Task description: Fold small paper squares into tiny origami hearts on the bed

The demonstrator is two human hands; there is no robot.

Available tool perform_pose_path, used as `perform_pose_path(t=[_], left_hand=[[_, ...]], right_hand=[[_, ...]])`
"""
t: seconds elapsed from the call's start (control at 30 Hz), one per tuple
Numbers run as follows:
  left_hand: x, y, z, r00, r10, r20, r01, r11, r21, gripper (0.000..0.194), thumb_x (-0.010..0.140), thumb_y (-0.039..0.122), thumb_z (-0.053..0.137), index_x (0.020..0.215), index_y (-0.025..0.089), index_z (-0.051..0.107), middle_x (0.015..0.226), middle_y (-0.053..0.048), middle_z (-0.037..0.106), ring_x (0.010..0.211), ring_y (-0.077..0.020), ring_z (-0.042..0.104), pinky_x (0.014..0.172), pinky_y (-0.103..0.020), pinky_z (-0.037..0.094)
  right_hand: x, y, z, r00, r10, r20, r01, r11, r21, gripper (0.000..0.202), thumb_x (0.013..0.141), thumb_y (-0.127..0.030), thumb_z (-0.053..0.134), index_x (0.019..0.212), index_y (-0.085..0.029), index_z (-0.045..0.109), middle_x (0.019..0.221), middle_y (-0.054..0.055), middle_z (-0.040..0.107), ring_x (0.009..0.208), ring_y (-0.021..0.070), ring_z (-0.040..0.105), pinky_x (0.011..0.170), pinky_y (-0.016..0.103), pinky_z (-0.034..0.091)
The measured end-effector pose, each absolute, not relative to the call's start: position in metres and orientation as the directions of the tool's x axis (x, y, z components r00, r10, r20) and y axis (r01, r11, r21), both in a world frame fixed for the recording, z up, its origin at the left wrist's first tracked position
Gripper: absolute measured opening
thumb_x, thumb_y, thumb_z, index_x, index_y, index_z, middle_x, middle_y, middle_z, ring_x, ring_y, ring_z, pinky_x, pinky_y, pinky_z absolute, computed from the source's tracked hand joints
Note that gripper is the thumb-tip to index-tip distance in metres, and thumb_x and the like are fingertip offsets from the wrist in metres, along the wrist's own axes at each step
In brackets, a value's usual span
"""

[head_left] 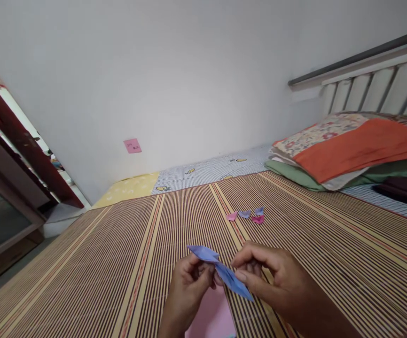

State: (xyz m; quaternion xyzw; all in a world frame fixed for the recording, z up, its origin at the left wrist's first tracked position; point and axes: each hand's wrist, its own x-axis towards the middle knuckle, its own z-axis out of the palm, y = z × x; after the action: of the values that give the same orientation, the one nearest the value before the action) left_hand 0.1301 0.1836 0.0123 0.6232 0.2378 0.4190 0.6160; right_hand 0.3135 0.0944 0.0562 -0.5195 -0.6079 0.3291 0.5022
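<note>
A piece of blue folded paper (232,279), creased into pointed flaps, is held up between my hands above the striped mat. My left hand (189,286) pinches its middle between thumb and fingers. The curled fingers and thumb of my right hand (277,277) grip the paper's right edge. Below my left hand lies a flat sheet of pink paper (212,315), partly hidden by that hand. Farther out on the mat sit several small folded paper pieces, among them a light pink one (231,216), a blue one (245,214) and a dark pink one (258,219).
The striped mat (94,263) covers most of the bed. At the right is a stack of folded cloths (362,145) below a white radiator (362,87). A pink note (132,145) is on the wall behind. A red door frame (23,136) stands at the left.
</note>
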Motion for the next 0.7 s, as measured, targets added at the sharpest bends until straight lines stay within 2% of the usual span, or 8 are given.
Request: perform_pose_path(t=[0.2, 0.33, 0.47, 0.7], left_hand=[[0.13, 0.185, 0.011, 0.514, 0.825, 0.236, -0.218, -0.14, 0.966, 0.014, 0.085, 0.03, 0.077, 0.085, 0.016, 0.076, 0.067, -0.004, 0.072, 0.061, -0.0139, 0.064, 0.059, -0.022, 0.051], [0.13, 0.183, 0.011, 0.496, 0.832, 0.247, -0.212, -0.16, 0.964, 0.013, 0.085, 0.029, 0.076, 0.083, 0.016, 0.077, 0.068, -0.005, 0.071, 0.063, -0.0158, 0.064, 0.059, -0.024, 0.051], [0.131, 0.181, 0.015, 0.505, 0.812, 0.293, -0.214, -0.211, 0.954, 0.012, 0.085, 0.027, 0.075, 0.082, 0.017, 0.078, 0.073, -0.005, 0.069, 0.067, -0.0165, 0.063, 0.063, -0.025, 0.051], [0.132, 0.179, 0.018, 0.523, 0.796, 0.305, -0.194, -0.238, 0.952, 0.011, 0.086, 0.026, 0.073, 0.08, 0.017, 0.077, 0.074, -0.004, 0.066, 0.07, -0.0166, 0.061, 0.069, -0.026, 0.05]], right_hand=[[0.31, 0.093, 0.059, 0.086, 0.96, 0.267, 0.321, 0.226, -0.92, 0.011, 0.086, -0.024, 0.066, 0.08, -0.022, 0.075, 0.07, -0.001, 0.065, 0.064, 0.0141, 0.055, 0.058, 0.023, 0.043], [0.31, 0.096, 0.054, 0.062, 0.937, 0.344, 0.427, 0.287, -0.858, 0.015, 0.086, -0.015, 0.062, 0.081, -0.022, 0.074, 0.072, -0.001, 0.068, 0.065, 0.0144, 0.059, 0.059, 0.024, 0.044], [0.311, 0.098, 0.05, 0.051, 0.91, 0.411, 0.465, 0.342, -0.816, 0.015, 0.086, -0.015, 0.063, 0.076, -0.021, 0.071, 0.073, -0.001, 0.068, 0.067, 0.0154, 0.061, 0.06, 0.025, 0.045], [0.308, 0.097, 0.049, 0.068, 0.919, 0.387, 0.482, 0.31, -0.82, 0.012, 0.084, -0.014, 0.066, 0.076, -0.022, 0.071, 0.075, -0.001, 0.07, 0.067, 0.0154, 0.064, 0.06, 0.026, 0.047]])
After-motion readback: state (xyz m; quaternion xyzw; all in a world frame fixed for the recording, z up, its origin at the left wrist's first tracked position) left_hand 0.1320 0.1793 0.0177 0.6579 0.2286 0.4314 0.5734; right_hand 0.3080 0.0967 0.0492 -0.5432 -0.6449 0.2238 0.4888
